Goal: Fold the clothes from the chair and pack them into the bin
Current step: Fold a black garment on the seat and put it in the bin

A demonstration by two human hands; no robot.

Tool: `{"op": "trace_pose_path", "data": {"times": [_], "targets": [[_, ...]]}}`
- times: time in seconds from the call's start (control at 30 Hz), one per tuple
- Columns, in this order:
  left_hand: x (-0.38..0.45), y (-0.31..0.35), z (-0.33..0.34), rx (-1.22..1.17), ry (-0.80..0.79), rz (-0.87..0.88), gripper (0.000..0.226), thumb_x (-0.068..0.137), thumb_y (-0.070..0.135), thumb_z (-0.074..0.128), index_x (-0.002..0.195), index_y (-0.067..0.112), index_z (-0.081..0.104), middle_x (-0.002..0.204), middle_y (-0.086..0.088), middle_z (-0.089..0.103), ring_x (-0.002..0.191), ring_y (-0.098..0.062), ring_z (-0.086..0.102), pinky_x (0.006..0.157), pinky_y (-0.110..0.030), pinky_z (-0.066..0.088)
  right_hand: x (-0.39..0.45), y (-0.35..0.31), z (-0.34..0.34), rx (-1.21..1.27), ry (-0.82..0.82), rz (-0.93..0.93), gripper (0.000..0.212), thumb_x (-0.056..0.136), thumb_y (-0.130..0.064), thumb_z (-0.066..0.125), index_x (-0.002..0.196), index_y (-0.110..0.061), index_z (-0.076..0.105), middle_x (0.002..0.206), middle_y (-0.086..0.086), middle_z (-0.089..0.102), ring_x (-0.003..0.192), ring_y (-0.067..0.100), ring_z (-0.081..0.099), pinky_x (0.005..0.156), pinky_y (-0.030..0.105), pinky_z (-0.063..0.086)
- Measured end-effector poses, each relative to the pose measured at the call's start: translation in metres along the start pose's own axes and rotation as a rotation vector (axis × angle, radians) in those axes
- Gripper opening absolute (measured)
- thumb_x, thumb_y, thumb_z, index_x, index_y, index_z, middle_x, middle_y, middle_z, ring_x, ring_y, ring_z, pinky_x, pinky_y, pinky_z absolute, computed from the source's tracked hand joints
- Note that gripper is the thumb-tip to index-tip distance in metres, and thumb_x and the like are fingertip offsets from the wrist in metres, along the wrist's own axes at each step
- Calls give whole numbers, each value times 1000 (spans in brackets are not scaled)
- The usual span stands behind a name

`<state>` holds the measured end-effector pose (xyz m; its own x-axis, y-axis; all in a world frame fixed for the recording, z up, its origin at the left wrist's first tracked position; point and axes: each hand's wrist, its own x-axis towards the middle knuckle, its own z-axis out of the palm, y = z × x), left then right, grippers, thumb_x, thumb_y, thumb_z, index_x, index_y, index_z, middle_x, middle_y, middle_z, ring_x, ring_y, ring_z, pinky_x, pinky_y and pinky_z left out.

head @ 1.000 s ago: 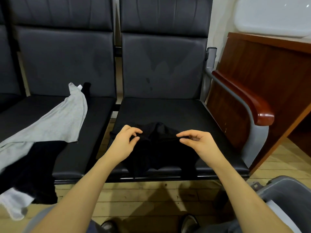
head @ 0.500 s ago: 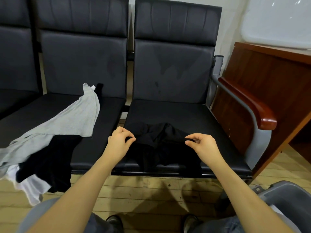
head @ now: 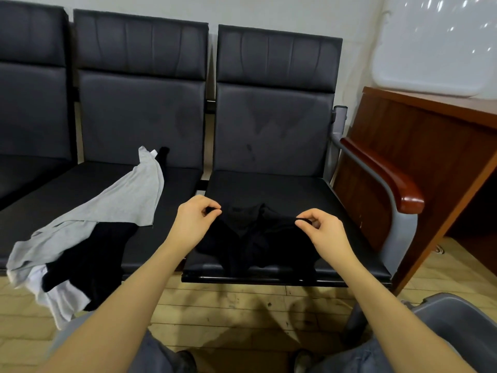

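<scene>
Waiting-room style bench, black padded seats in a row against a pale wall. On the rightmost seat [head: 271,189]: a black garment [head: 255,238], crumpled, front edge drooping over the seat lip. Left hand [head: 195,220] pinching its top edge between thumb and fingertips, right hand [head: 324,231] pinching the opposite end the same way, fabric stretched between them just above the cushion. Next seat over: a grey garment [head: 115,208] draped diagonally, with black and white pieces [head: 88,265] hanging off the front. Wooden-capped armrest [head: 387,176] to the right, brown desk [head: 430,146] beyond. Grey bin [head: 457,319] at lower right, on the plank floor.
</scene>
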<state>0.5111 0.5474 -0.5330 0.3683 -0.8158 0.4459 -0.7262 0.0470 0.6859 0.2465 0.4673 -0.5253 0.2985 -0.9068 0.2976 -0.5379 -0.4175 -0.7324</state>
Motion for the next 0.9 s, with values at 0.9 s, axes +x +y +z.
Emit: {"op": "trace_pose_path", "data": {"times": [0.9], "targets": [[84,173,-128,28,345,472,17,91,3,57,106,8,66,101,-1,60,86,-6,51,77,-4,36,51,-166,-160,62,418,-341,12,97,-8,46,98,-14,57,98,-1,58,84,9,52,65,4,35]]}}
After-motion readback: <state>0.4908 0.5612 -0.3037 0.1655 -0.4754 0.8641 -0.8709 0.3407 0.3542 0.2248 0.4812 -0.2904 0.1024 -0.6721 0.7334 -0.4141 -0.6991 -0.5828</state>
